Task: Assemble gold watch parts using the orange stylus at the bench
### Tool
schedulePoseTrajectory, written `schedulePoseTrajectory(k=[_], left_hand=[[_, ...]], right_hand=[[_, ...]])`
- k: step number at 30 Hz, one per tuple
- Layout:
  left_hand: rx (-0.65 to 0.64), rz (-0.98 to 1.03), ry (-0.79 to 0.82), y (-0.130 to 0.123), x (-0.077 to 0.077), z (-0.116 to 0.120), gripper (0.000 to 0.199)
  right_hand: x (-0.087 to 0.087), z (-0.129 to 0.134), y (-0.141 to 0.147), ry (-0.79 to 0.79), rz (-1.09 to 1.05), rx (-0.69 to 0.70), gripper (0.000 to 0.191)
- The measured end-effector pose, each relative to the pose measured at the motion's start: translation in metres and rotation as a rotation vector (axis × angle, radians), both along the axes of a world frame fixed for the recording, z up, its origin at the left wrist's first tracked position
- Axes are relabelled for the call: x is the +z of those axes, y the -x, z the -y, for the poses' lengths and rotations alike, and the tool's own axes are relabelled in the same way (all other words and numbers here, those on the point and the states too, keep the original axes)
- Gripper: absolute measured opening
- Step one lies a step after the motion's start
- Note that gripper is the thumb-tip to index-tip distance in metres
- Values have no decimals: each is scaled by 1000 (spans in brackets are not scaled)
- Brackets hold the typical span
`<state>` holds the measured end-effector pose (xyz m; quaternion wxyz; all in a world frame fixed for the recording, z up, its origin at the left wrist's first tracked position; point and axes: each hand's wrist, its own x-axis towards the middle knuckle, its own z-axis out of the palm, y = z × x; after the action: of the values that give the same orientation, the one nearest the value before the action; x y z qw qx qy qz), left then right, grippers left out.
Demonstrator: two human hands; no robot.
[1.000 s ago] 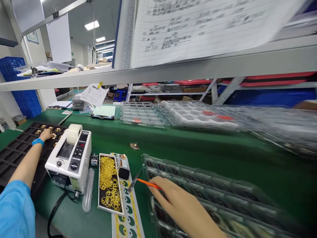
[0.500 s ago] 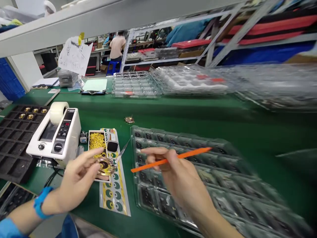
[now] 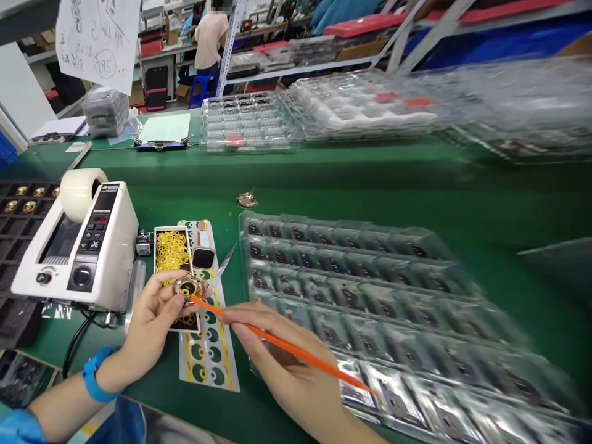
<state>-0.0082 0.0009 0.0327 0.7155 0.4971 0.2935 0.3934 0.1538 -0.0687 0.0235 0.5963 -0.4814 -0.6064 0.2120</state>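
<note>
My left hand (image 3: pixel 150 311) pinches a round gold-rimmed watch case (image 3: pixel 189 285) with a dark centre and a yellow ring in it. My right hand (image 3: pixel 289 367) is closed round a slim orange pointed stick (image 3: pixel 300 353), whose tip meets the lower edge of the case's centre. Right below the case lies an open white box (image 3: pixel 172 246) of yellow rings. Beside it is a sheet of yellow-and-green stickers (image 3: pixel 215 370); a square black-topped item (image 3: pixel 203 257) and metal tweezers (image 3: pixel 226 262) rest there.
A white tape dispenser (image 3: pixel 81 246) stands left, next to a black compartment tray (image 3: pixel 13 240) with gold parts. A large clear tray (image 3: pixel 333 283) of dark parts fills the right. Another gold part (image 3: pixel 247 199) lies behind. Further back are a clipboard (image 3: pixel 164 129) and clear trays (image 3: pixel 245 123).
My right hand has brought the orange stick left and down, so its tip now touches the watch case. The left hand keeps hold of the case. The view has tilted down and shifted.
</note>
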Motion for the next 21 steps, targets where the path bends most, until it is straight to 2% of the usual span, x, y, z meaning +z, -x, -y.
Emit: schedulePoseTrajectory(k=[3,7,9,12,15,19,21], left_hand=[[-7,-14,34,1,0,-2,26],[-24,-9,86,3,2,-5,24],[-18,-17,104,5,3,-6,26],[20,-55,178,5,5,-5,30],[25,-45,238,3,5,-3,31],[-50,24,235,-1,4,1,30],[-75,37,220,-2,3,3,29]], right_hand=[[-4,0,-6,-82,137,98,29],[-10,0,-17,-277,504,183,26],[-11,-1,-19,-344,683,192,27],[-8,0,-18,-408,813,150,31],[-3,0,-15,-423,776,100,31],[1,1,-13,-268,591,-6,15],[1,2,-10,-216,520,-64,15]])
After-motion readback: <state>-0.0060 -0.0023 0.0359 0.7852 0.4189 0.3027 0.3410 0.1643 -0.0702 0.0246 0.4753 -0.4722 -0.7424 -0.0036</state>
